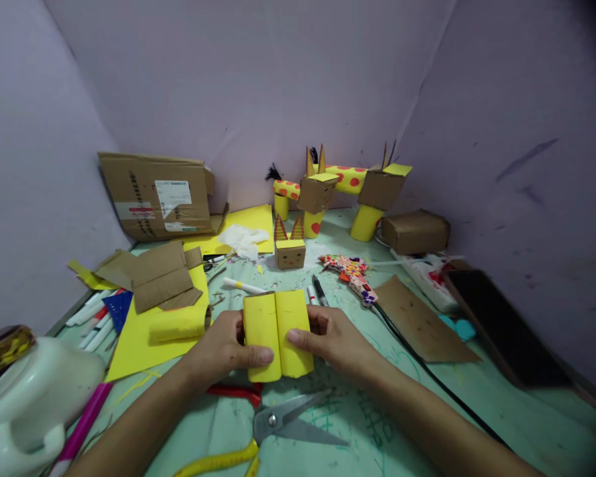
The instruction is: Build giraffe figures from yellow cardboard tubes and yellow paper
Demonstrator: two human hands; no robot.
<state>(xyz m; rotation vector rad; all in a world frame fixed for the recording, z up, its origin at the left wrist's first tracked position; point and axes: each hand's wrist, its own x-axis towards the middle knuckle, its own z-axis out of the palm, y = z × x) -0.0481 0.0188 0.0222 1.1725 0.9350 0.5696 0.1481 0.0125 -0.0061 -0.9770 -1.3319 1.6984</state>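
The left hand [222, 341] pinches one yellow tube [261, 331] and the right hand [340, 338] pinches another yellow tube [298, 315], thumbs across the near faces, the two tubes touching side by side. Open scissors [272, 424] lie on the table [402, 430] just nearer the person. Beyond the tubes sits a small eared box [291, 256]; a glue gun [350, 271] lies right of it.

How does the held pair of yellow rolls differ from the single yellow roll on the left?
The left hand and right hand hold the yellow pair; the single roll lies on the yellow sheet. The pair runs up the picture; the single roll runs across it. Both are yellow outside.
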